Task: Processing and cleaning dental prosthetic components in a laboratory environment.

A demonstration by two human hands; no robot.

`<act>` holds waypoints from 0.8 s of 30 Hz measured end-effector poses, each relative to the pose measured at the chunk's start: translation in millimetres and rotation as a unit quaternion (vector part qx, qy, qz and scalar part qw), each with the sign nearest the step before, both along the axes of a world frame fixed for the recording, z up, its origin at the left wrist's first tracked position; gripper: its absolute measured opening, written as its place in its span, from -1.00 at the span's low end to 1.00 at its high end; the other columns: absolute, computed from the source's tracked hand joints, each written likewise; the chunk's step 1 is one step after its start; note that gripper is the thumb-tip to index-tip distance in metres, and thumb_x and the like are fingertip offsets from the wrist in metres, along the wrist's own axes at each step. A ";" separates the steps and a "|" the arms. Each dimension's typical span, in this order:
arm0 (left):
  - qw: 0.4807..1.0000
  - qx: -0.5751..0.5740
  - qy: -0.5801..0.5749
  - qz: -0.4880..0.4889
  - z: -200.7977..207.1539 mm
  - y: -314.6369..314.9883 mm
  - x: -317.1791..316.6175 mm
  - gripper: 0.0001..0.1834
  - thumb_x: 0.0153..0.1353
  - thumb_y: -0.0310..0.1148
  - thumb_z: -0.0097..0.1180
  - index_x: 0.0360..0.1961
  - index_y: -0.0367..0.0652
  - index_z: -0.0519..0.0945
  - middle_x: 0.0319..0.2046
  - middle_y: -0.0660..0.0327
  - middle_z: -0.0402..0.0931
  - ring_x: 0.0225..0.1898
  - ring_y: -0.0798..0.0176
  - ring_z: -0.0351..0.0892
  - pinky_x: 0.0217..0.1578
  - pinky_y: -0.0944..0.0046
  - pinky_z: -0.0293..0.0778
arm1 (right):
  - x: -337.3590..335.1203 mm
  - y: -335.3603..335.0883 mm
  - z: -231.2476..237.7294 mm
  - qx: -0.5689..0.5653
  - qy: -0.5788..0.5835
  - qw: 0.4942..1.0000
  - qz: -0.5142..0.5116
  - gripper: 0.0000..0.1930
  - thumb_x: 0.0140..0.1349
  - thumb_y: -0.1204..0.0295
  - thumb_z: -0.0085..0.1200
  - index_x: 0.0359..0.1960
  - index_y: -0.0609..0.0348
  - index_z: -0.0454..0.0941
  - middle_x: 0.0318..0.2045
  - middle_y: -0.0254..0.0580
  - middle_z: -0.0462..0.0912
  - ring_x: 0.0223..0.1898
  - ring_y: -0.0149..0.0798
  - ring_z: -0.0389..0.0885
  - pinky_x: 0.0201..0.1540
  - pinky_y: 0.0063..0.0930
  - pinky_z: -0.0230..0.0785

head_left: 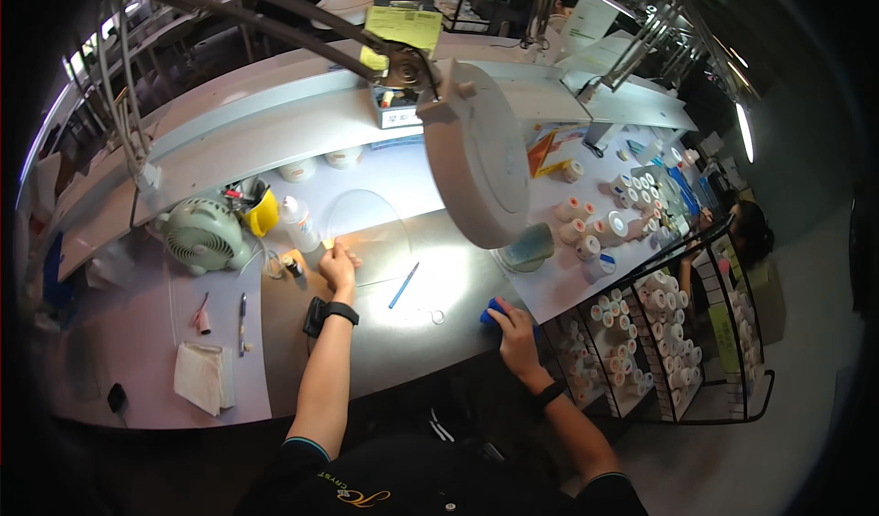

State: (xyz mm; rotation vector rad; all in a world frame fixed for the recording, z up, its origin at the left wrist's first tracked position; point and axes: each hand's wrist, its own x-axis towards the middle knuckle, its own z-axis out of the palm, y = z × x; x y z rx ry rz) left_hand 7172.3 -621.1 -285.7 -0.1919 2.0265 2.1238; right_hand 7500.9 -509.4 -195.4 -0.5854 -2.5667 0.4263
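My left hand [339, 267] is over the metal sheet [385, 351], beside a white squeeze bottle [299, 225]. Its fingers are closed at a small yellowish bit, too small to name. A thin, clear curved line arcs away from near that hand; I cannot tell if it is a strand or a disc's edge. At the sheet's right edge, my right hand [518, 335] grips a soft-looking blue object [494, 312], partly covered by the fingers. Between the hands lie a slim blue pen-like tool [404, 285] and a small ring-shaped item [438, 316].
A white lamp head [481, 154] hangs over the table. At left stand a green fan [203, 234], a yellow cup [261, 212] and a folded white cloth [203, 377]. Several white jars [588, 247] crowd the right. A black rack [645, 351] and another person [746, 228] are beyond.
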 end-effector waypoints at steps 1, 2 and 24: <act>1.000 -0.006 0.012 0.002 -3.2 -3.1 -5.1 -0.60 0.22 -0.21 -0.08 -0.59 -0.36 0.45 -0.76 0.20 0.40 -0.81 0.32 0.41 -0.78 0.39 0.34 | -4.4 -4.4 -2.2 0.009 -0.001 1.000 0.000 -0.61 -0.11 0.72 -0.10 -0.18 0.18 0.50 -0.03 -0.14 0.42 -0.11 -0.07 0.38 -0.01 -0.31 0.21; 1.000 -0.013 0.021 0.000 -6.0 -5.4 -7.2 -0.60 0.22 -0.20 -0.08 -0.59 -0.35 0.45 -0.76 0.20 0.40 -0.80 0.32 0.41 -0.77 0.39 0.34 | -7.8 -8.6 -1.4 0.015 -0.003 1.000 -0.003 -0.60 -0.11 0.72 -0.10 -0.17 0.19 0.49 -0.03 -0.14 0.42 -0.10 -0.07 0.38 0.00 -0.31 0.21; 0.892 0.040 -0.067 -0.446 28.2 172.3 181.3 -0.65 0.22 -0.43 -0.16 -0.04 -0.47 0.29 -0.40 -0.04 0.48 -0.42 0.19 0.57 -0.45 0.35 0.51 | 33.2 62.2 -50.8 0.015 -0.101 0.966 0.238 -0.44 0.12 0.35 -0.11 0.21 -0.13 0.11 0.22 -0.09 0.09 0.23 -0.04 0.07 0.22 -0.16 -0.09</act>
